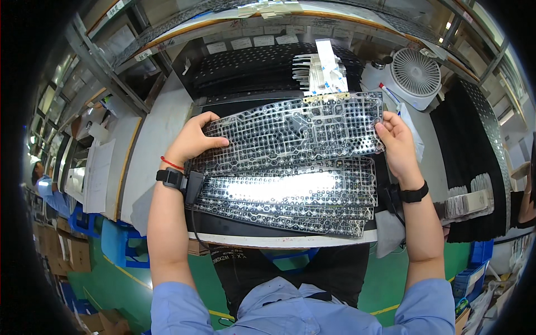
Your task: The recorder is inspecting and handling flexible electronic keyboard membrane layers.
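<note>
Between my two hands is a thin, see-through keyboard membrane sheet, covered with dark dots and pale traces. My left hand grips its left end, thumb on top and fingers curled behind. My right hand pinches the right edge near the corner, thumb in front. A white flat tail with blue marks stands up at the sheet's far edge. Under and nearer than this sheet lies a fanned stack of similar membrane sheets, with light glaring off its middle. The held sheet partly covers that stack.
Black perforated racks stand behind the table, with a bundle of white tails beside the sheet's tail. A white fan and a pen are at the far right. Another dark rack stands right. A person is at far left.
</note>
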`<state>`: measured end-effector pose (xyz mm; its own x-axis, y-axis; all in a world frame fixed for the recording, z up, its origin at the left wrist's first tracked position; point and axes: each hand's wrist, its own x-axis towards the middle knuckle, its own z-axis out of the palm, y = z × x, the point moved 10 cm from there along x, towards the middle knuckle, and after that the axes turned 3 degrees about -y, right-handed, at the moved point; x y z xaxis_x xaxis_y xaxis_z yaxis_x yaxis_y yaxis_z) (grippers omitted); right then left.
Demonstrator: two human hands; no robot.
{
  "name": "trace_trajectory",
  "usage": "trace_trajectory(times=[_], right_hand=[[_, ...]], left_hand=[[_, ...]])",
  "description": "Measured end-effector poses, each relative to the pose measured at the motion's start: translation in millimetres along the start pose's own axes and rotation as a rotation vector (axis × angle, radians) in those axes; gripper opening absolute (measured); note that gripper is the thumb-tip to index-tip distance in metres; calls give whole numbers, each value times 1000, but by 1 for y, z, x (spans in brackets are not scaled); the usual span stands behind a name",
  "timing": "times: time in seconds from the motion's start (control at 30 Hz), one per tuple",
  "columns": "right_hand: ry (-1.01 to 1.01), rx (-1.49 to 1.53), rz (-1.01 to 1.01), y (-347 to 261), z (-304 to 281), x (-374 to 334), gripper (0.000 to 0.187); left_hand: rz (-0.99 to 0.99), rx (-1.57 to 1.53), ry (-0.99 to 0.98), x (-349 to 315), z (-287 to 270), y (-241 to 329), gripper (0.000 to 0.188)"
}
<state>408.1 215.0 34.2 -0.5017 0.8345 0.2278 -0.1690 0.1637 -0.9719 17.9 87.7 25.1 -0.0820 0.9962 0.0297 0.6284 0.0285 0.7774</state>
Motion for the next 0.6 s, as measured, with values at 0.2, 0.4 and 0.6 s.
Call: trace_trajectory(times=[0.2, 0.4, 0.6], right_hand=[[4, -9, 11, 0, 1, 0, 22], [54, -33, 7, 3, -13, 4, 22], [122, -15, -13, 5, -26, 5, 22]], left_hand=[[-1, -81, 152, 10, -15, -31, 21], [7, -544, 339, 7, -41, -51, 23], [35, -887, 464, 3, -50, -57, 24]])
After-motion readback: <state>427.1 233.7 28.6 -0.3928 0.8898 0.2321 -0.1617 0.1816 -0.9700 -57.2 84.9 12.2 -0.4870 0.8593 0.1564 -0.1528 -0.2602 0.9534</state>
